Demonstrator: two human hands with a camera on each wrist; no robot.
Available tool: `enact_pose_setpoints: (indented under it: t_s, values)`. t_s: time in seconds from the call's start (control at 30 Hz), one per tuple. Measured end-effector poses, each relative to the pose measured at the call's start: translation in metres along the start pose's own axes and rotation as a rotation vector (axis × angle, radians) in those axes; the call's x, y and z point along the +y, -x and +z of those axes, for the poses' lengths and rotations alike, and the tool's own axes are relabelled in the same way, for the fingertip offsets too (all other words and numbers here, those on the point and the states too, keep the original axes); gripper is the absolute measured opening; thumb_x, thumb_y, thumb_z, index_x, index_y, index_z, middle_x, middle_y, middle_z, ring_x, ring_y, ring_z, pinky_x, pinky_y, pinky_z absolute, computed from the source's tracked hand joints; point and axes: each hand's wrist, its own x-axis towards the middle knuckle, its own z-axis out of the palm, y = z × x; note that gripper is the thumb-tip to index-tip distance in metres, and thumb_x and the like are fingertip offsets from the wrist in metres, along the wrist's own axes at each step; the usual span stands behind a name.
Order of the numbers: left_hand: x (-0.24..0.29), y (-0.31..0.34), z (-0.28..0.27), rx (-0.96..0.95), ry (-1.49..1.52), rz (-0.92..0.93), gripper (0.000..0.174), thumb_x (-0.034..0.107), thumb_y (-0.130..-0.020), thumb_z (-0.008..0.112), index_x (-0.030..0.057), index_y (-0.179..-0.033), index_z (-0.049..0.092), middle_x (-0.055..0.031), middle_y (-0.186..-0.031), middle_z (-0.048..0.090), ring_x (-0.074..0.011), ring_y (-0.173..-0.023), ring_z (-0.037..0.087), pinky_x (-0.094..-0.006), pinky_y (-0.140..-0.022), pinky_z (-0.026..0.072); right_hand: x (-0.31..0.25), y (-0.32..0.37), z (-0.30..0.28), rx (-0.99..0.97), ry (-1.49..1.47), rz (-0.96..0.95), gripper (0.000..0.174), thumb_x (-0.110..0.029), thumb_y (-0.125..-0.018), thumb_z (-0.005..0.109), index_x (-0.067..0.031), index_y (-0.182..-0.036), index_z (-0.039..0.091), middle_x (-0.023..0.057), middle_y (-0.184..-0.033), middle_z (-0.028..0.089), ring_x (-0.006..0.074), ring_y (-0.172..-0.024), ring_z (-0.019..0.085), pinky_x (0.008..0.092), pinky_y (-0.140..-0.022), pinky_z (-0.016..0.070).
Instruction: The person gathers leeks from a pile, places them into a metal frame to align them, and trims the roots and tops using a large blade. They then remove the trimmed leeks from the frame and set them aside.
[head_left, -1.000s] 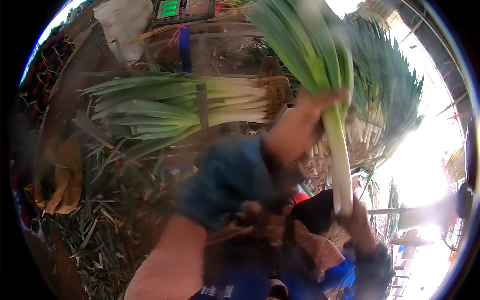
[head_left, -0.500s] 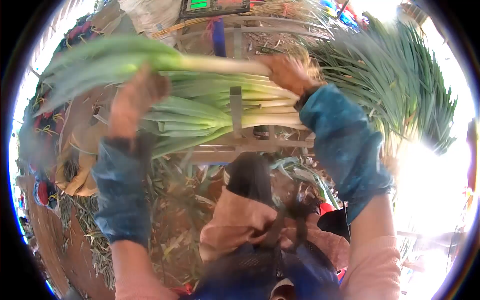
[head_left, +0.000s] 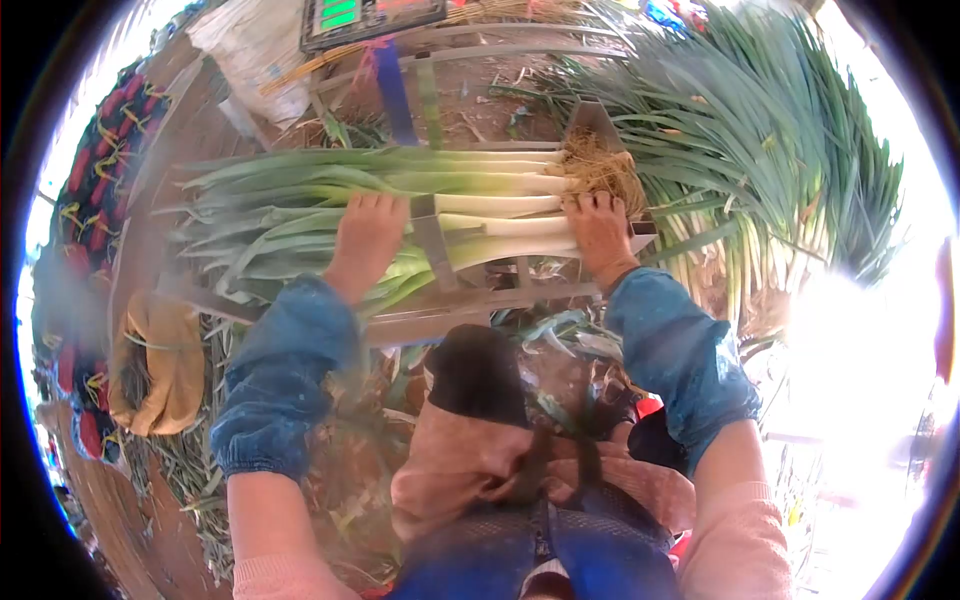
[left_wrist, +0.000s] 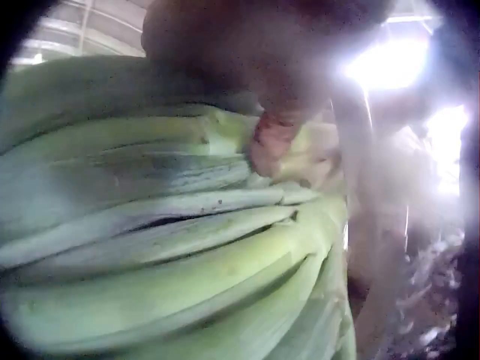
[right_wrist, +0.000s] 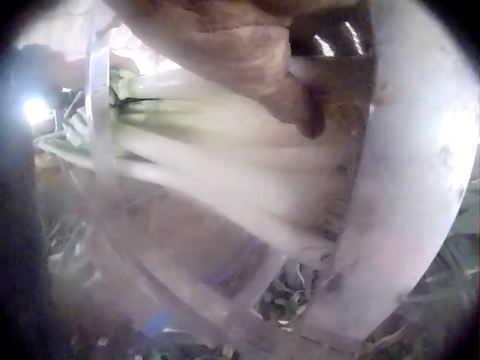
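A bundle of leeks (head_left: 500,205) lies sideways in a metal rack (head_left: 432,240), green leaves to the left and bushy roots (head_left: 605,165) to the right. My left hand (head_left: 372,235) rests on top where the leaves meet the pale stems, left of an upright metal strip. In the left wrist view its thumb (left_wrist: 274,142) touches the leaf bases. My right hand (head_left: 602,235) presses on the white ends beside the roots. The right wrist view shows that hand (right_wrist: 232,56) over the white stems (right_wrist: 225,165), near a metal end plate (right_wrist: 405,172).
A large pile of leeks (head_left: 760,150) stands to the right. Behind the rack are a scale with a green-lit display (head_left: 370,20) and a white sack (head_left: 250,60). A tan cloth item (head_left: 160,365) lies at the left, with loose leaf scraps on the ground around the rack.
The leek first held upright at the right swung across to lie sideways over the rack and is now down among the others. Both hands have lowered onto the bundle.
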Motion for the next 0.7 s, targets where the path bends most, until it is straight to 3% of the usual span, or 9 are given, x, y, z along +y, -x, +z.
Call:
enact_pose_setpoints:
  t_s: [0.07, 0.17, 0.23, 0.27, 0.37, 0.4, 0.57, 0.63, 0.7]
  values:
    - [0.0, -0.004, -0.01, -0.072, 0.089, 0.026, 0.025, 0.014, -0.072, 0.062, 0.0048, -0.094, 0.056, -0.0107, -0.091, 0.057, -0.0278, -0.091, 0.056, -0.0388, -0.081, 0.0447, -0.014, 0.006, -0.016, -0.108, -0.041, -0.013, 0.032, -0.009, -0.077, 0.052, -0.0082, -0.109, 0.055, 0.0101, -0.1, 0.055, 0.0287, -0.099, 0.051, 0.0432, -0.084, 0.0408]
    - [0.001, 0.001, -0.005, -0.235, 0.181, 0.013, 0.023, 0.021, -0.072, 0.067, 0.0023, -0.084, 0.062, -0.0134, -0.087, 0.058, -0.0305, -0.081, 0.057, -0.0409, -0.07, 0.0472, -0.035, 0.015, -0.009, -0.02, -0.379, -0.182, 0.03, -0.007, -0.076, 0.052, -0.0093, -0.106, 0.056, 0.0102, -0.101, 0.055, 0.029, -0.099, 0.052, 0.0424, -0.085, 0.0408]
    - [0.002, 0.001, -0.014, -0.378, 0.258, 0.064, 0.025, 0.024, -0.07, 0.069, 0.0014, -0.08, 0.064, -0.0143, -0.085, 0.058, -0.0319, -0.077, 0.057, -0.0422, -0.068, 0.0472, -0.038, 0.014, 0.002, -0.03, -0.354, -0.134, 0.022, -0.009, -0.077, 0.053, -0.0099, -0.098, 0.058, 0.0108, -0.1, 0.057, 0.0277, -0.099, 0.053, 0.0437, -0.083, 0.0421]
    - [-0.003, 0.012, 0.011, -0.239, 0.291, 0.108, 0.026, 0.024, -0.069, 0.071, 0.0014, -0.082, 0.065, -0.0145, -0.083, 0.058, -0.0316, -0.08, 0.056, -0.0419, -0.07, 0.0466, -0.036, 0.012, 0.007, -0.031, -0.34, -0.113, 0.018, -0.011, -0.077, 0.054, -0.0103, -0.095, 0.06, 0.0111, -0.099, 0.058, 0.027, -0.099, 0.054, 0.0444, -0.082, 0.0427]
    - [0.015, 0.015, -0.005, -0.325, 0.232, -0.032, 0.024, 0.023, -0.069, 0.07, 0.0031, -0.082, 0.065, -0.0143, -0.084, 0.058, -0.0308, -0.085, 0.055, -0.0405, -0.073, 0.0458, -0.031, 0.006, 0.019, -0.233, -0.328, -0.095, 0.016, -0.01, -0.077, 0.054, -0.0104, -0.091, 0.061, 0.0116, -0.101, 0.059, 0.028, -0.101, 0.055, 0.0452, -0.082, 0.0432]
    - [0.011, 0.025, 0.02, -0.122, 0.245, 0.069, 0.024, 0.022, -0.068, 0.07, 0.0038, -0.082, 0.065, -0.0136, -0.083, 0.058, -0.0305, -0.087, 0.054, -0.0393, -0.075, 0.0446, -0.029, 0.007, 0.02, -0.241, -0.314, -0.095, 0.015, -0.01, -0.077, 0.054, -0.0097, -0.09, 0.062, 0.0121, -0.102, 0.059, 0.0279, -0.101, 0.055, 0.0448, -0.082, 0.0433]
    - [0.018, 0.033, 0.034, -0.074, 0.216, 0.033, 0.018, 0.021, -0.067, 0.069, 0.0047, -0.074, 0.065, -0.0108, -0.083, 0.055, -0.028, -0.088, 0.051, -0.0378, -0.076, 0.0435, -0.042, 0.0, -0.008, -0.241, -0.274, -0.17, 0.017, -0.01, -0.077, 0.054, -0.0063, -0.092, 0.062, 0.0126, -0.103, 0.058, 0.0277, -0.101, 0.055, 0.042, -0.082, 0.0442]
    - [0.022, 0.028, 0.018, -0.029, 0.198, 0.079, 0.018, 0.022, -0.067, 0.069, 0.0052, -0.073, 0.066, -0.0098, -0.084, 0.055, -0.0267, -0.089, 0.051, -0.037, -0.076, 0.0435, -0.054, -0.014, -0.032, -0.012, -0.401, -0.216, 0.022, -0.011, -0.079, 0.052, -0.0053, -0.098, 0.062, 0.0115, -0.102, 0.058, 0.0278, -0.101, 0.054, 0.0401, -0.082, 0.0437]
    - [0.019, 0.029, 0.014, -0.139, 0.146, 0.064, 0.02, 0.024, -0.068, 0.068, 0.0056, -0.075, 0.066, -0.0091, -0.085, 0.054, -0.0246, -0.09, 0.051, -0.0356, -0.077, 0.0433, -0.065, -0.037, -0.048, 0.251, -0.448, -0.178, 0.022, -0.011, -0.08, 0.051, -0.005, -0.098, 0.062, 0.0109, -0.101, 0.058, 0.0278, -0.101, 0.053, 0.0402, -0.082, 0.0433]
